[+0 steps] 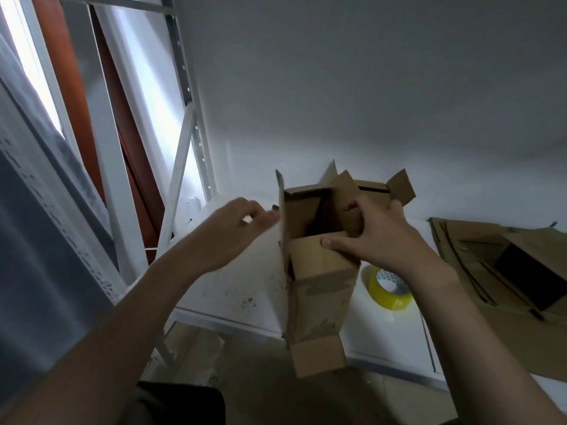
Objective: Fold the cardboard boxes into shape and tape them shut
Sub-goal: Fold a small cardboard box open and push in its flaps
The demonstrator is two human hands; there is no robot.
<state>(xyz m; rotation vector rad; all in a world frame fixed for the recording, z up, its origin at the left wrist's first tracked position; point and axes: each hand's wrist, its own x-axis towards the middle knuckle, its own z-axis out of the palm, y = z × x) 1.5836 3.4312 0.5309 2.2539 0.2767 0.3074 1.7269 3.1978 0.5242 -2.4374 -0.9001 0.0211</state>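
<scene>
Gripping the tall, matte-brown cardboard box (319, 271) by its top flaps (348, 190), the right hand (377, 240) curls around them. The blurred left hand (233, 231) sits beside its upright flap (281, 210); grip unclear.

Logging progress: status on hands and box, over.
Right hand grips box flaps. Left hand at tall flap, grip unclear. Top open, untaped. Tape roll beside box.

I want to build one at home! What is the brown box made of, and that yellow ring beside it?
The box looks like plain brown cardboard, dull and not glossy: its flaps bend along creases. The yellow ring is likely a roll of plastic tape, shiny and see-through, wound on a white core, perhaps card.
</scene>
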